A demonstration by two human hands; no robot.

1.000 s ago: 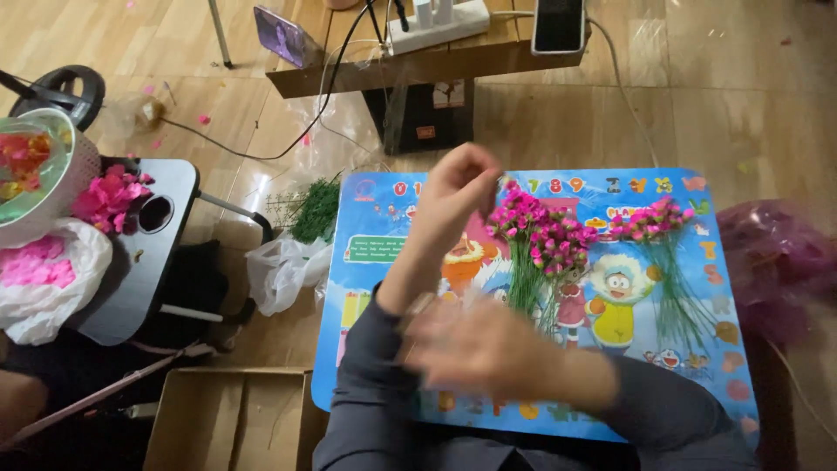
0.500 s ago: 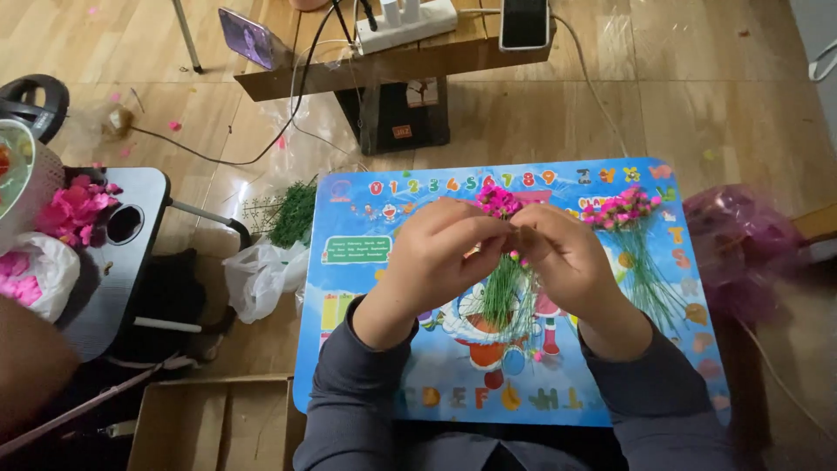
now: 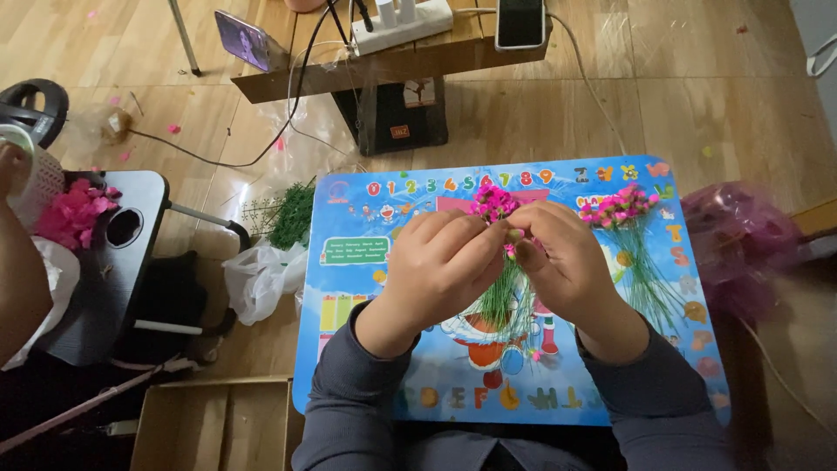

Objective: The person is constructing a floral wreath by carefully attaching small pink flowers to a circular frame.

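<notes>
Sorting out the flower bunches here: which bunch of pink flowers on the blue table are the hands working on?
The bunch between the left hand and right hand, mid-table. The other bunch lies untouched to the right.

Power strip [image 3: 403, 19] & phone [image 3: 520, 21] on bench, cardboard box [image 3: 209, 426] nr floor.

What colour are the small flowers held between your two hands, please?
Bright magenta-pink flowers on green stems, seen in the head view.

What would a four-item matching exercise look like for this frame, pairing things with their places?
Things:
1. pink flower bunch
2. second flower bunch
3. phone
4. cardboard box

Places:
A. on the wooden bench at the top
B. on the floor, bottom left
C. between left hand and right hand
D. lying on the blue table, right side

Pairs: 1-C, 2-D, 3-A, 4-B
</notes>
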